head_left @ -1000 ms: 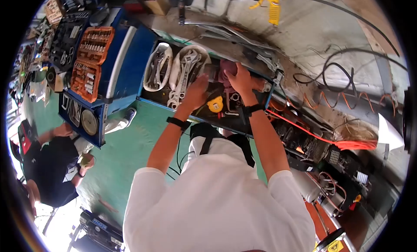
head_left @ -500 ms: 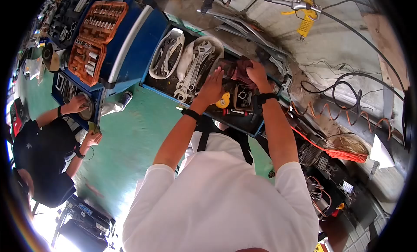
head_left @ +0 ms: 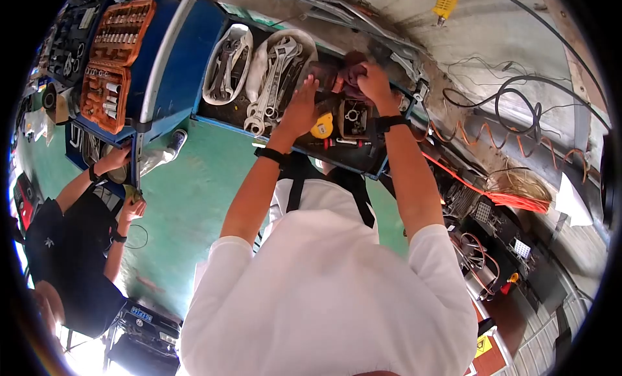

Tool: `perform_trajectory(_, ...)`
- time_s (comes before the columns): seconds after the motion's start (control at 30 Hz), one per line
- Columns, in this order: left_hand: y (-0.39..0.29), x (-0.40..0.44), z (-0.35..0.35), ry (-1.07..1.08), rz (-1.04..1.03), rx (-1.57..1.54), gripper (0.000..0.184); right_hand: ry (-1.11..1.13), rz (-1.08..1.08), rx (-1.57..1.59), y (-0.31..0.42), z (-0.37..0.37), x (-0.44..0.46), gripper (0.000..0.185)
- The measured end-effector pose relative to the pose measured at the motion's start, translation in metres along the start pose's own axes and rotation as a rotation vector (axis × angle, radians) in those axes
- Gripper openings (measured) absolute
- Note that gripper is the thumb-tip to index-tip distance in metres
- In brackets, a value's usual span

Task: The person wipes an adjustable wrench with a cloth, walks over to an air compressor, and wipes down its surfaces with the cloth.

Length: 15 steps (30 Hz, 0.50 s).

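My right hand (head_left: 377, 90) is closed on a dark red cloth (head_left: 353, 70) at the back right of a blue-edged tool drawer (head_left: 223, 128). My left hand (head_left: 300, 109) is stretched flat, fingers straight, beside a dark brownish block or box (head_left: 322, 75); whether it touches this I cannot tell. Left of that hand, a white bin (head_left: 260, 71) holds several wrenches (head_left: 275, 81). A yellow tape measure (head_left: 322, 126) and an open small box (head_left: 354, 117) with metal parts lie between my wrists. Near the front edge is a red-handled tool (head_left: 342, 143).
Another white bin (head_left: 208, 78) with tools stands at the drawer's left. Beyond is a blue cabinet (head_left: 159, 65) with an orange socket set (head_left: 103, 94). A co-worker (head_left: 74, 240) reaches into a lower drawer at left. Hoses (head_left: 499, 126) hang along the right wall.
The view has shifted, so the drawer sits higher and further left. My right hand has carried the cloth slightly toward the back, baring more of the dark block. The co-worker's hand has moved too.
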<state>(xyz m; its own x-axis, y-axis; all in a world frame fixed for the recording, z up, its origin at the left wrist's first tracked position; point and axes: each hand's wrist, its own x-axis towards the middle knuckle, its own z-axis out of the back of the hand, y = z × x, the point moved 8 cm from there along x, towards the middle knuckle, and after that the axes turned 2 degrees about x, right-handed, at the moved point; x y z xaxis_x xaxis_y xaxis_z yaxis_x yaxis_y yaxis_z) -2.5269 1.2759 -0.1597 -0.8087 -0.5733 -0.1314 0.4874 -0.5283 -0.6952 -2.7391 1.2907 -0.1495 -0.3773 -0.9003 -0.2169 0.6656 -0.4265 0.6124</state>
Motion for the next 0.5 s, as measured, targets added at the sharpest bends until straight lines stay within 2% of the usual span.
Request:
perform_trajectory(0.07, 0.005, 0.001, 0.003, -0.013, -0.005, -0.048, 0.072, -0.079, -0.056, -0.042, 0.004, 0.015, -0.018, 0.039)
perform_trajectory(0.1, 0.004, 0.001, 0.005, 0.002, -0.029, -0.049, 0.074, -0.223, 0.081, -0.092, 0.025, 0.019, -0.031, 0.040)
perform_trajectory(0.23, 0.012, 0.000, 0.007, 0.081, 0.005, -0.083, 0.084, -0.176, 0.186, -0.056, 0.100, -0.016, -0.069, 0.041)
perform_trajectory(0.37, 0.025, 0.006, 0.005, 0.160, 0.086, -0.167, 0.089, -0.122, 0.038, -0.125, 0.091, -0.040, -0.081, 0.043)
perform_trajectory(0.47, 0.011, 0.009, 0.014, 0.102, -0.033, -0.153, 0.088, -0.096, -0.072, -0.185, 0.061, -0.034, -0.099, 0.041)
perform_trajectory(0.5, 0.012, 0.012, 0.012, 0.143, -0.015, -0.135, 0.086, -0.096, -0.115, -0.185, 0.054, -0.032, -0.099, 0.042)
